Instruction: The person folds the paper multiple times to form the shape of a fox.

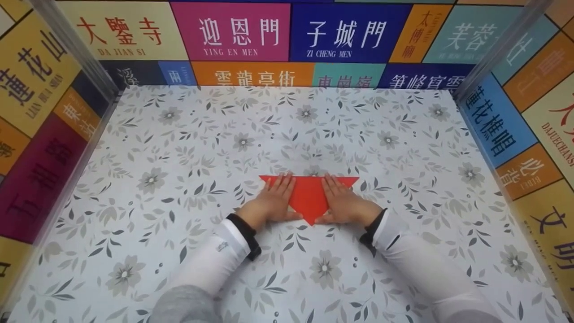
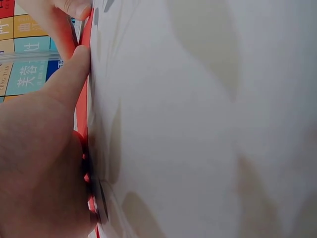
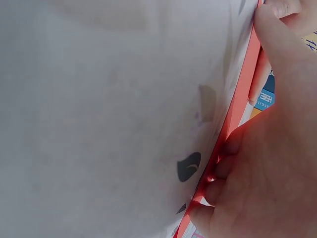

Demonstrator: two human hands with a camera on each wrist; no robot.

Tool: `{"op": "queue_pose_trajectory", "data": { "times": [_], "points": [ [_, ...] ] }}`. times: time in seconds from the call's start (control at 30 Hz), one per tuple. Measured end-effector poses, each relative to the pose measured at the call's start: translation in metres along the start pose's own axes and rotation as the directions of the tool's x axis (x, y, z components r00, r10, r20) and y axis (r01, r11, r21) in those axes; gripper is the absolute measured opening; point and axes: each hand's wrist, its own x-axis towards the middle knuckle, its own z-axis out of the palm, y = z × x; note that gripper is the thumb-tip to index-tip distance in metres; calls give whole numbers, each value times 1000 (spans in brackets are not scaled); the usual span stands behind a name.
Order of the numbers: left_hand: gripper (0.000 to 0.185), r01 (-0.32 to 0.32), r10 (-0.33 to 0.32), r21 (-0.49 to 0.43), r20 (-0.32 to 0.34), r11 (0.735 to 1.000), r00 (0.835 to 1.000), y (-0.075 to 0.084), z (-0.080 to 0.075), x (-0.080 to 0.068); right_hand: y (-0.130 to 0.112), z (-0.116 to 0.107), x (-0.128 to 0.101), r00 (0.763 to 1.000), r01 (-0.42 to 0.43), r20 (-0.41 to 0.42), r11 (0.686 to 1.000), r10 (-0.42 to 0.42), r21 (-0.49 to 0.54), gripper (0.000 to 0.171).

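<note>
A red sheet of paper (image 1: 308, 197), in the shape of a downward-pointing triangle, lies flat on the patterned tabletop. Across its left part rests my left hand (image 1: 274, 201), fingers straight and pointing away from me, thumb near the lower tip. My right hand (image 1: 345, 202) mirrors it on the right part, also with extended fingers. In the left wrist view the red paper (image 2: 83, 106) shows only as a thin strip under the left hand (image 2: 39, 148). Likewise, the right wrist view has the paper's edge (image 3: 242, 91) beneath the right hand (image 3: 267, 153).
The tabletop (image 1: 314, 291) is covered with a grey-and-white floral print. Upright panels (image 1: 242, 33) with colourful Chinese lettering stand behind it and along both sides. Clear strips (image 1: 83, 58) run along the panel corners.
</note>
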Motion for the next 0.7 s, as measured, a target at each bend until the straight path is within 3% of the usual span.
{"op": "queue_pose_trajectory", "data": {
  "times": [0.7],
  "points": [
    [98, -28, 27, -12, -47, 1000, 999, 0, -2, -4, -2, 1, 0, 999, 6, -45, 1000, -6, 17, 114]
  ]
}}
